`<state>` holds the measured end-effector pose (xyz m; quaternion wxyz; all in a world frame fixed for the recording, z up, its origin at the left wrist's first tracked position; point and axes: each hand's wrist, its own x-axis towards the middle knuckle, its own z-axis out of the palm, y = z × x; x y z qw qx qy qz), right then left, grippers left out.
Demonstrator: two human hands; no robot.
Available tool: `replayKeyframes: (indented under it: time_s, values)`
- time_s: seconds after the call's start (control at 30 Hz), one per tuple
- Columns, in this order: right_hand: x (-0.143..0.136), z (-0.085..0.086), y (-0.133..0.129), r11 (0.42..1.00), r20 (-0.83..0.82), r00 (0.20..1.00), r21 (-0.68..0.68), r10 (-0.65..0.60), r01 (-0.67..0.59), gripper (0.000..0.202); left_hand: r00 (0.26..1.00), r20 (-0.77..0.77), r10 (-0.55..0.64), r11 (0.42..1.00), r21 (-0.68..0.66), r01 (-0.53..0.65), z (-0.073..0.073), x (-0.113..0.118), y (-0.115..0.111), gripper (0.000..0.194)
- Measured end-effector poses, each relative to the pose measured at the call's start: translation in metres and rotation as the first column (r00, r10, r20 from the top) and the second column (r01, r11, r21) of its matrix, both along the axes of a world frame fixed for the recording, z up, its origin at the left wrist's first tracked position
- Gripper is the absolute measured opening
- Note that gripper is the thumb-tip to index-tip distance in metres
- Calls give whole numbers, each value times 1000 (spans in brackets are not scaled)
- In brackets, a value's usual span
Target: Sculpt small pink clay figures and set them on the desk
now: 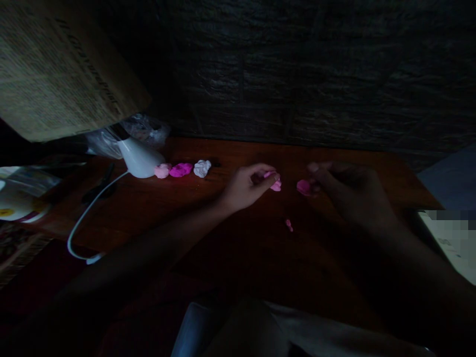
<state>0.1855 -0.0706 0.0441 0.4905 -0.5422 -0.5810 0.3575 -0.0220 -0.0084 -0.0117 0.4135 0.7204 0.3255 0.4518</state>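
Observation:
My left hand [247, 186] is closed, with thumb and fingers pinching a lump of pink modelling clay [275, 185] just above the wooden table. To its right, my right hand [347, 191] is curled, the thumb tip against the index finger. A flattened round piece of pink modelling clay [303, 187] sits at the lower fingertips of that hand, which seem to hold its right edge. The two pieces are apart. Between my forearms, a small pink scrap of clay [289, 225] lies on the table.
Light pink [162, 171], magenta [181, 170] and white [202, 168] clay lumps lie in a row at left. Beside them stands a white lamp base [139, 158] with a cable [80, 223] and a printed shade [70, 74]. A dark brick wall [260, 74] rises behind the table [238, 253].

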Motion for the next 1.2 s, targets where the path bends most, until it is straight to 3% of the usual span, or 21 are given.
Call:
replayKeyframes:
  time_s: [0.23,0.4,0.63,0.8,1.0,1.2]
  values:
    - [-1,-5,3,992,-125,990,-98,68,-80,44,989,-126,-79,993,83,90,6,-2,-3,17]
    - [-2,-5,4,991,-78,990,-66,114,-119,48,955,-294,35,958,282,52,9,-4,-1,18]
    - [-4,-3,3,985,68,983,-41,173,-170,53,978,-111,175,924,362,-124,4,-2,3,16]
    - [-7,-2,2,977,113,972,-65,208,-201,54,990,-46,131,895,434,-98,8,-1,-2,16]
    - [-6,-6,2,966,-45,972,-110,229,-233,42,998,-49,-28,805,591,52,13,-3,-7,22]
    - [-6,-12,1,942,-301,930,-194,210,-275,31,995,-63,-76,807,582,99,14,-2,-10,22]
